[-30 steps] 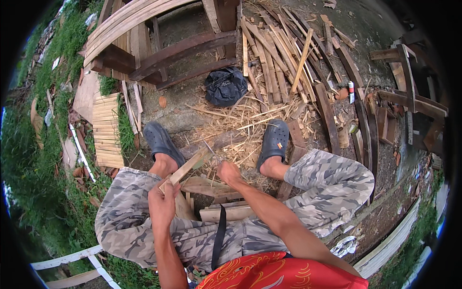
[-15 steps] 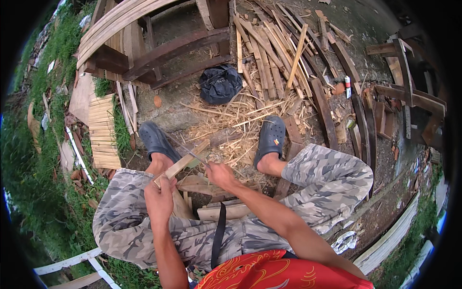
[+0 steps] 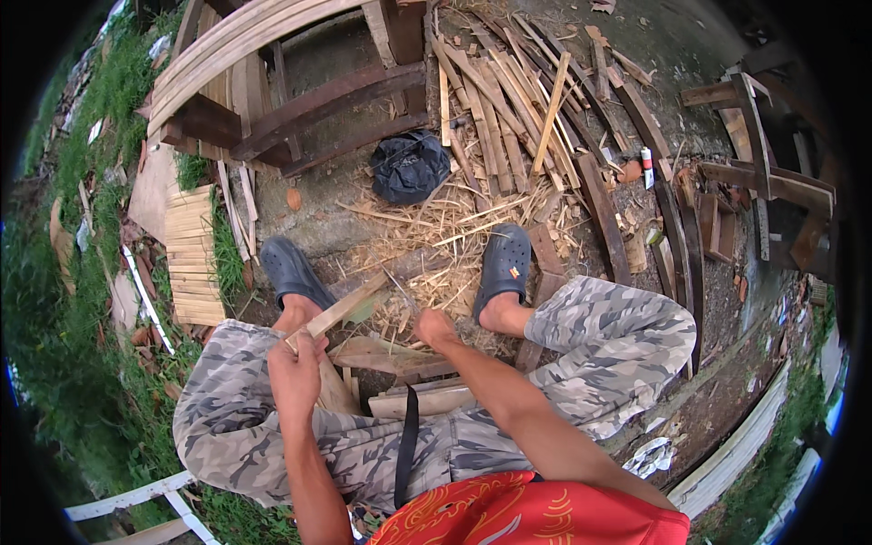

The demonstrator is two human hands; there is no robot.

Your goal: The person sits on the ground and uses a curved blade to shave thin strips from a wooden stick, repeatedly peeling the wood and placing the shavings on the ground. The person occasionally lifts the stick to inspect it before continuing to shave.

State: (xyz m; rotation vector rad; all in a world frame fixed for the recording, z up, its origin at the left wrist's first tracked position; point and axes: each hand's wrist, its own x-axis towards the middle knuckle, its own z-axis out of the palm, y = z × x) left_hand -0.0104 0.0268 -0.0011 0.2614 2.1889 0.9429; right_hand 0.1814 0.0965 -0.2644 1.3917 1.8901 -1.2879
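My left hand (image 3: 295,371) is closed around the lower end of a pale wooden strip (image 3: 352,300), which slants up and to the right between my feet. My right hand (image 3: 436,329) is closed on a knife whose thin, narrow blade (image 3: 400,289) points up and left. Its tip lies close to the far end of the strip; I cannot tell if they touch. The knife's handle is hidden in my fist. Below the strip, a flat board (image 3: 381,354) and more wood pieces (image 3: 422,400) lie between my legs.
Wood shavings (image 3: 445,272) cover the ground by my dark clogs (image 3: 502,263). Ahead are a black plastic bag (image 3: 409,168), a wooden bench frame (image 3: 336,107) and a pile of slats (image 3: 509,118). Bundled pale strips (image 3: 193,259) lie left; a wooden frame (image 3: 767,177) stands right.
My right hand has moved right and slightly down, drawing the knife away from the strip, and the blade now points more steeply up. My left hand still grips the strip, nearly in place.
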